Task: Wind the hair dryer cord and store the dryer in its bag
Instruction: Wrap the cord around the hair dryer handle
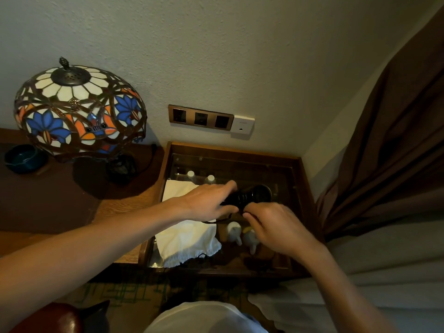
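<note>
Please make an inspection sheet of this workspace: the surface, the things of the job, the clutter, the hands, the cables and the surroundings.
Surface: glass-topped wooden table in the corner beside a darker desk.
Job's things: black hair dryer held above the glass; white bag lying under it, empty-looking.
Clutter: two small white-capped bottles and pale figurines, apparently under the glass; blue bowl.
Hands: left hand grips the dryer; right hand pinches the cord.
Cables: dark cord runs over the bag; lamp cable on the desk.
Surroundings: stained-glass lamp, wall sockets, brown curtain.
</note>
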